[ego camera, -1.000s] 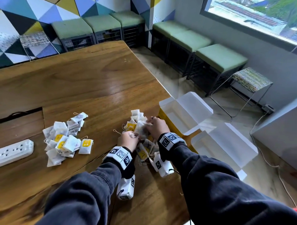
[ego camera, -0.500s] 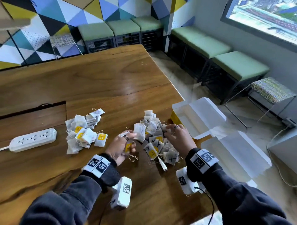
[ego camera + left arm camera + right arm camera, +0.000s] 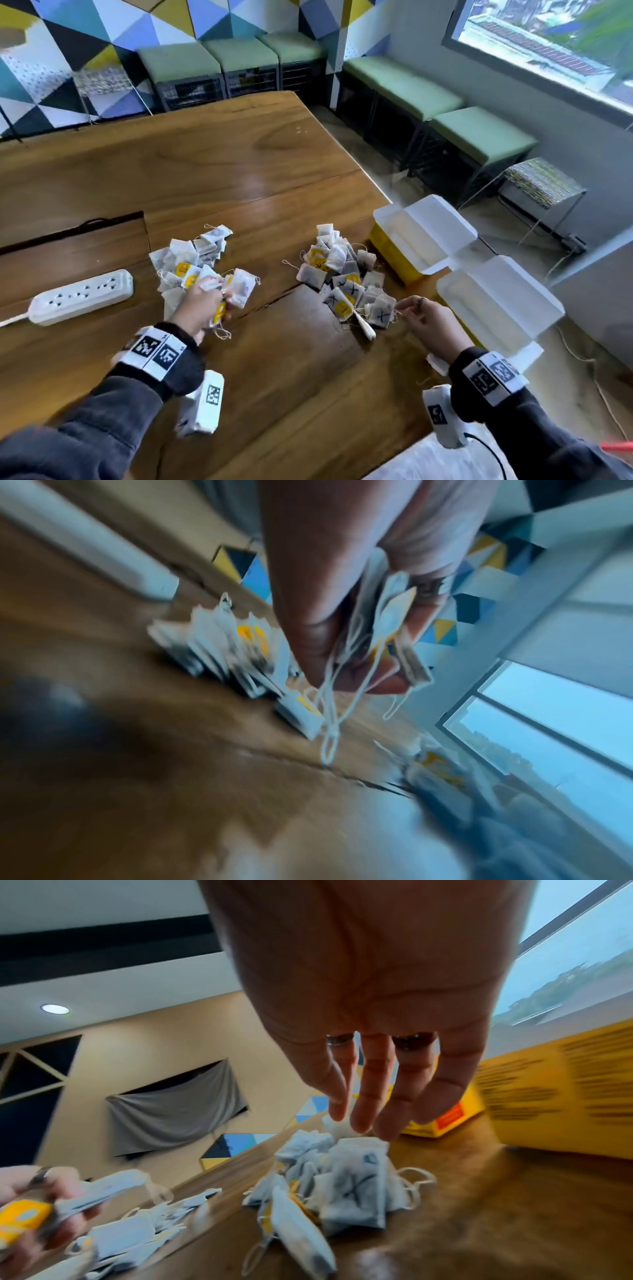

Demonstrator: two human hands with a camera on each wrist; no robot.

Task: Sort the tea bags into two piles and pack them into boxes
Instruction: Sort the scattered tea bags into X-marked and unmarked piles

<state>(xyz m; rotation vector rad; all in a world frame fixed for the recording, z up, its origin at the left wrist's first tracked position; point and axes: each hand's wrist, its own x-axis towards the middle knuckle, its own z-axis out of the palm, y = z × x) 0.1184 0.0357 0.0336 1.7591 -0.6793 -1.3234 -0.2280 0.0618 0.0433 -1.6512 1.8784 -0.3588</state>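
While left hand (image 3: 202, 305) grips several bags (image 3: 239, 291) at left pile (image 3: 191, 255), right hand (image 3: 428, 317), fingers (image 3: 363, 1096) loosely spread, empty, hovers nearest right pile (image 3: 342, 274), just beyond fingertips.

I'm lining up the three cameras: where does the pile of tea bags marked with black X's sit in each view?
Head: X-marked pile centre-right, beside the open yellow boxes.
Left wrist: blurred, lower right.
Right wrist: centre-bottom, under the right hand.
Shared landmark: the wooden table.
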